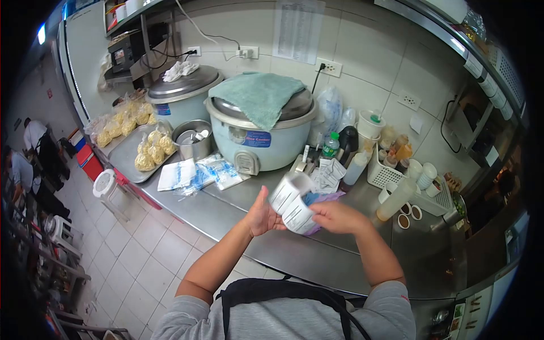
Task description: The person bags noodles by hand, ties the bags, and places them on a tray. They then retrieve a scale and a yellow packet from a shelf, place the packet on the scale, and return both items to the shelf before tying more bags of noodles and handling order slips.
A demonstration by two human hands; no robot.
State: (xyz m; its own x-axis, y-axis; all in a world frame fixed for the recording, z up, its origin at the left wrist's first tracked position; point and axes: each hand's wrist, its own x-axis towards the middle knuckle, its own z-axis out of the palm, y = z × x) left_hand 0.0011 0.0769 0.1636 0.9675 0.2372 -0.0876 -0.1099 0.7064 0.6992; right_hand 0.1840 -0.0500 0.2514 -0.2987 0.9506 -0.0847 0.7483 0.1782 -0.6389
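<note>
A roll of white printed labels (294, 209) is between my hands, above the steel counter's front edge. My right hand (338, 217) pinches the label strip at its right side. My left hand (263, 215) is at the strip's left side, with its thumb raised and fingers apart; its fingertips are partly behind the labels. Behind the strip is something purple and blue (324, 197), partly hidden. More printed slips (328, 174) lie on the counter just beyond.
A large rice cooker (232, 141) under a green cloth (260, 93) stands behind my hands. Folded plastic bags (178, 174) and a tray (127, 156) with bagged yellow food are left. Bottles (355, 169), a white basket (379, 174) and sauce cups (403, 221) are right. Two people are far left.
</note>
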